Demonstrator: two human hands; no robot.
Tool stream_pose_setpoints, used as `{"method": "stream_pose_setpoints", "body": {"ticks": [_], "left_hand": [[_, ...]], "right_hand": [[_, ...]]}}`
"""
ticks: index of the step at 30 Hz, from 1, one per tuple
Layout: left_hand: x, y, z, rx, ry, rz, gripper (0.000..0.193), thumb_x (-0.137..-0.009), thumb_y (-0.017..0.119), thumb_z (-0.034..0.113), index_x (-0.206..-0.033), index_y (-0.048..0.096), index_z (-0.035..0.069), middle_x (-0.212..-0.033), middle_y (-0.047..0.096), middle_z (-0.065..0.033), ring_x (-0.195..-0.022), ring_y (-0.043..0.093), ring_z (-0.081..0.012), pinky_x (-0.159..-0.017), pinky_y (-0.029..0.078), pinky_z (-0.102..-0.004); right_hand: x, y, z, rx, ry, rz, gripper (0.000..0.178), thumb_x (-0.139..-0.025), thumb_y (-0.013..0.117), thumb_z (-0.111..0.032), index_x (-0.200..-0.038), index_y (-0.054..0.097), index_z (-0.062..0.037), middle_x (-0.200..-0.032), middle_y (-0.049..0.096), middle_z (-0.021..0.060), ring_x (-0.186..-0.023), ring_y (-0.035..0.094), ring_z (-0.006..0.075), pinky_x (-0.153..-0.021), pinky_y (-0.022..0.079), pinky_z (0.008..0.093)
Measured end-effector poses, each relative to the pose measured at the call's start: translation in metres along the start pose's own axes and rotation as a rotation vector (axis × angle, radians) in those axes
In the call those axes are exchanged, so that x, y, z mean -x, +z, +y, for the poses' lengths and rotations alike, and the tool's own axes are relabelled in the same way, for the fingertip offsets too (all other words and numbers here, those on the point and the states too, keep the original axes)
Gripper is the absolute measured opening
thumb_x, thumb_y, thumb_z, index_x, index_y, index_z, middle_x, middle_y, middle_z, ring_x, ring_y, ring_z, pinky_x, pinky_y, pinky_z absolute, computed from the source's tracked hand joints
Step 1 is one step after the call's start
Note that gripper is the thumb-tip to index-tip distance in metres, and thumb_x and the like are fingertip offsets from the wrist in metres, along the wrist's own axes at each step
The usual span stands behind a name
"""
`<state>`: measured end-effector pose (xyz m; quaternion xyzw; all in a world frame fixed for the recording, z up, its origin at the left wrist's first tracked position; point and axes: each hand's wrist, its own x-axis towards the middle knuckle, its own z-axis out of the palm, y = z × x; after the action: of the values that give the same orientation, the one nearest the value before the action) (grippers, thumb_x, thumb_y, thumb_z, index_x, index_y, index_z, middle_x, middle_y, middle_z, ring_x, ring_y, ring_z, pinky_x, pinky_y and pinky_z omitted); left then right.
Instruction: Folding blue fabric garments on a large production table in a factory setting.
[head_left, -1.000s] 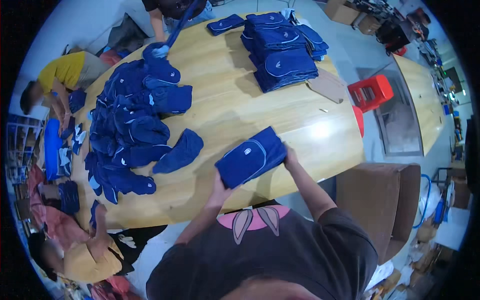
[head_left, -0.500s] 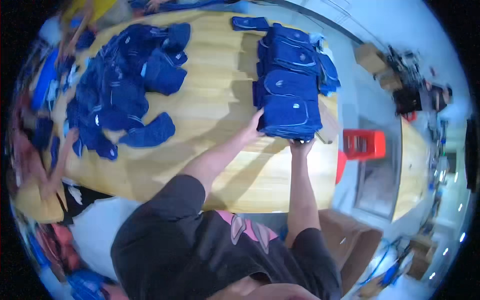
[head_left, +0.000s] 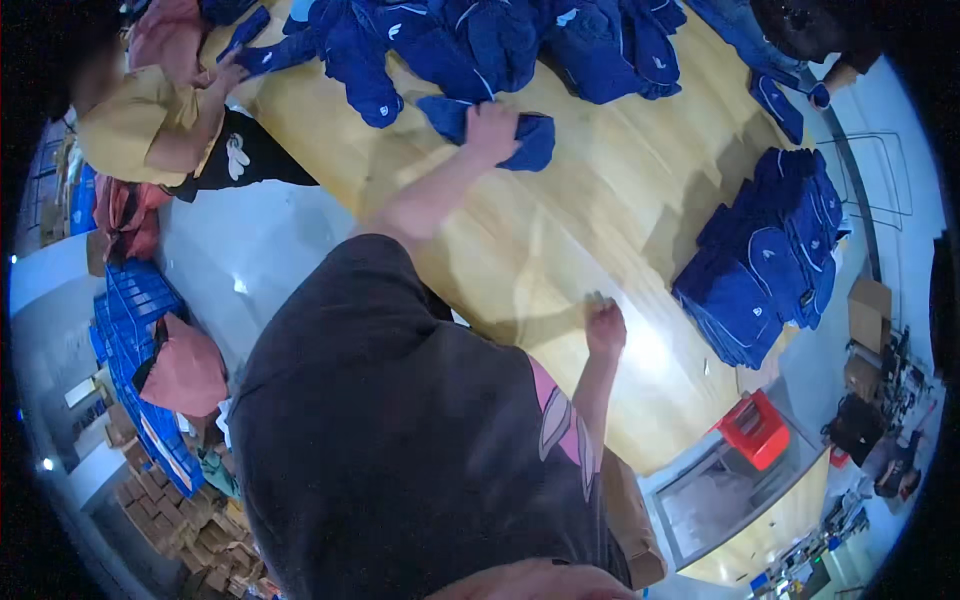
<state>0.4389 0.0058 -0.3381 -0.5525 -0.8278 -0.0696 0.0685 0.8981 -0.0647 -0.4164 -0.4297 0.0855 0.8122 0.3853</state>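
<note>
Across the long wooden table (head_left: 560, 250), the left hand (head_left: 492, 128) reaches out and closes its fingers on a loose blue garment (head_left: 490, 125) at the edge of the unfolded blue heap (head_left: 500, 40). Nearer the body, the right hand (head_left: 604, 328) rests curled on bare wood, holding nothing, well apart from the folded stack (head_left: 765, 260).

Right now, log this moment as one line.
left hand: grasping loose blue garment | right hand: resting on wooden table | folded stack: right

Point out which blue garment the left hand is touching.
The loose blue fabric garment lying alone on the wooden table under the left hand, apart from the heap and the folded stack.
</note>
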Motion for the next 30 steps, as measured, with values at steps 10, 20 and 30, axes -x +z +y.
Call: {"method": "stream_pose_setpoints", "body": {"ticks": [10,20,30], "left_hand": [[0.062,-0.077,-0.093,0.734,0.634,-0.409,0.015,-0.084,0.063,0.023,-0.095,0.063,0.013,-0.089,0.059,-0.0064,-0.080,0.059,-0.0309,-0.071,0.047,-0.0411],[0.147,-0.061,-0.193,0.729,0.692,-0.708,0.025,-0.079,0.067,0.032,-0.091,0.070,0.010,-0.087,0.064,-0.0104,-0.077,0.060,-0.0346,-0.070,0.048,-0.0427],[0.187,-0.016,-0.218,0.680,-0.313,-0.767,0.043,-0.083,0.070,0.036,-0.098,0.068,-0.004,-0.073,0.063,-0.0085,-0.056,0.056,-0.0218,-0.051,0.046,-0.0328]], "right_hand": [[-0.012,0.285,0.171,1.933,-1.094,-0.540,0.078,-0.068,0.075,-0.016,-0.141,0.048,-0.0207,-0.147,0.038,0.0136,-0.136,0.033,0.0381,-0.110,0.033,0.0451],[0.017,0.276,0.249,2.787,-0.313,-0.678,0.024,-0.078,0.059,-0.021,-0.099,0.070,-0.0141,-0.102,0.070,0.0047,-0.097,0.061,0.0302,-0.080,0.050,0.0442],[-0.013,0.284,0.310,2.150,-0.852,-0.569,0.032,-0.079,0.059,-0.017,-0.109,0.064,-0.0064,-0.104,0.068,0.0160,-0.093,0.064,0.0371,-0.077,0.051,0.0416]]}}
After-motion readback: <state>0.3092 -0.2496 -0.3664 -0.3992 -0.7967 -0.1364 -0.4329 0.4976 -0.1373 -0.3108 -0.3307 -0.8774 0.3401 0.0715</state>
